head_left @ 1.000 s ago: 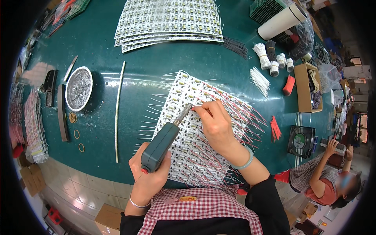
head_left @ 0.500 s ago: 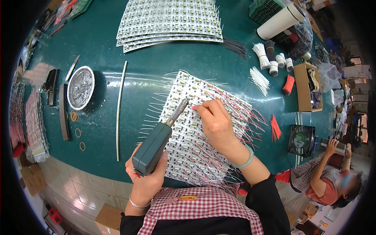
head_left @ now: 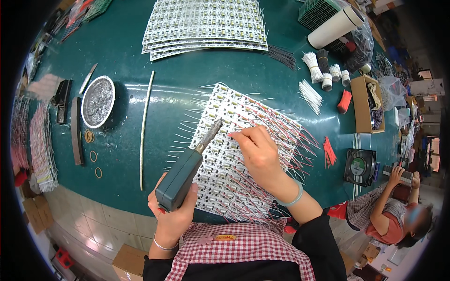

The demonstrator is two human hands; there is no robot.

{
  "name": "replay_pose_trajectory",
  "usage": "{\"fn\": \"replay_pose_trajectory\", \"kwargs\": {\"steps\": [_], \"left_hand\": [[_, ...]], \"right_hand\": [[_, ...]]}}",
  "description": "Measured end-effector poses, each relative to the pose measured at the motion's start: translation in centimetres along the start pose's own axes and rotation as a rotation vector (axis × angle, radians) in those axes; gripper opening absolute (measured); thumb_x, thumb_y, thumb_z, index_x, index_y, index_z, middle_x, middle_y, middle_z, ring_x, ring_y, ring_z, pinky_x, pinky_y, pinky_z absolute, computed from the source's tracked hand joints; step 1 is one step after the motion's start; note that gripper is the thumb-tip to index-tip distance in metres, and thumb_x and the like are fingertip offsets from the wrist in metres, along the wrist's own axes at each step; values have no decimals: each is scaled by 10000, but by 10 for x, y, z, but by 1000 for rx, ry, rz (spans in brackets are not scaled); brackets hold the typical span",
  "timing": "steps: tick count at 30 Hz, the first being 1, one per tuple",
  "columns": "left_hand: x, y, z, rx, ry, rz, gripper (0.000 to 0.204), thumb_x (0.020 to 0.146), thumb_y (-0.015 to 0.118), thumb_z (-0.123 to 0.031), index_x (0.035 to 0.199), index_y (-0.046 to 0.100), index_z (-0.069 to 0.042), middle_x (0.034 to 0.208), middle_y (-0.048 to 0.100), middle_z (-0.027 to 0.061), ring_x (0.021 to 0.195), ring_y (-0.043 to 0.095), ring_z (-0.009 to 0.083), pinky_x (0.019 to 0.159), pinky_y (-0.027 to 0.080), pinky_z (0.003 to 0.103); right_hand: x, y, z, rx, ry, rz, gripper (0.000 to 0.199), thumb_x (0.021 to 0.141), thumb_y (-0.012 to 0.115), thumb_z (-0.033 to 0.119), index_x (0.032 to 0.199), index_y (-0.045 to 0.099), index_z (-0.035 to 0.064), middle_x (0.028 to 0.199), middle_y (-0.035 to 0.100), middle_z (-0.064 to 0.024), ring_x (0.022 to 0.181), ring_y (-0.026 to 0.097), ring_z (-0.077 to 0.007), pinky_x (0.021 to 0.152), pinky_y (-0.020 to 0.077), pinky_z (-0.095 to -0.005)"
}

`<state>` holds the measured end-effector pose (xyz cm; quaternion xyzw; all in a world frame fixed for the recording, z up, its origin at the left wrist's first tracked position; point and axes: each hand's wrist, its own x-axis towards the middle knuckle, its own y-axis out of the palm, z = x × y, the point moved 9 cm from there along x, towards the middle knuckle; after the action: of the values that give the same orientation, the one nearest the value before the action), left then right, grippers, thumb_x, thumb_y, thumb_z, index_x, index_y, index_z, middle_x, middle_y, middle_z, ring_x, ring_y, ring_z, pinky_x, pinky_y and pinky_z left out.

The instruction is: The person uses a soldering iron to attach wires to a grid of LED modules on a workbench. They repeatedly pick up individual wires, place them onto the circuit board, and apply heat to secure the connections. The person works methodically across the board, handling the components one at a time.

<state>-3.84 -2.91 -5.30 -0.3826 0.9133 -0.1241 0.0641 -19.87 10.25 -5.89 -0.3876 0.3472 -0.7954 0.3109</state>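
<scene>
A white panel of small circuit boards [head_left: 220, 154] lies at a tilt before me, white wires sticking out along its left edge and red wires [head_left: 300, 133] fanning over its right side. My left hand [head_left: 176, 215] is wrapped round the handle of a dark green soldering gun [head_left: 179, 175]. Its grey tip points up and to the right, over the upper middle of the panel. Just right of that tip, my right hand [head_left: 260, 152] is closed in a pinch low over the boards. Whatever its fingertips hold is too small to make out.
Stacked board panels [head_left: 206, 28] lie at the far side. A white bowl of silvery material [head_left: 98, 102] and a long pale rod [head_left: 146, 131] are on the left. Wire bundles [head_left: 311, 65], an open carton [head_left: 368, 105] and a fan [head_left: 360, 167] stand right; another person [head_left: 393, 210] works beyond.
My right hand has come slightly down toward me, its fingertips lower on the panel. The soldering gun has shifted a little left and stays in my left hand.
</scene>
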Motion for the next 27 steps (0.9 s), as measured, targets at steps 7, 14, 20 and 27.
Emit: {"fn": "replay_pose_trajectory", "kwargs": {"steps": [7,14,20,27], "left_hand": [[-8,0,14,-68,-39,17,184,765,718,52,944,674,59,859,654,67,731,601,99,643,479,247],[-8,4,19,-65,-81,42,179,768,721,43,941,674,47,864,660,75,727,613,117,645,485,251],[-8,3,20,-75,-122,48,179,770,722,40,942,671,43,854,655,69,717,600,105,633,480,248],[-8,2,20,-78,-108,34,167,775,721,35,936,675,41,846,649,62,709,588,92,617,468,244]], "right_hand": [[-4,9,-1,26,49,9,242,751,622,-50,987,662,-16,919,576,-104,799,587,-265,822,526,-412],[-3,10,-2,-1,54,12,250,755,623,-52,998,666,-15,892,561,-101,778,583,-266,914,521,-474],[-5,10,-2,16,45,-9,267,739,625,-69,995,674,-13,880,563,-99,777,584,-271,936,512,-497],[-3,7,-3,45,30,-18,285,692,635,-98,962,677,-14,875,561,-103,788,579,-265,751,524,-408]]}}
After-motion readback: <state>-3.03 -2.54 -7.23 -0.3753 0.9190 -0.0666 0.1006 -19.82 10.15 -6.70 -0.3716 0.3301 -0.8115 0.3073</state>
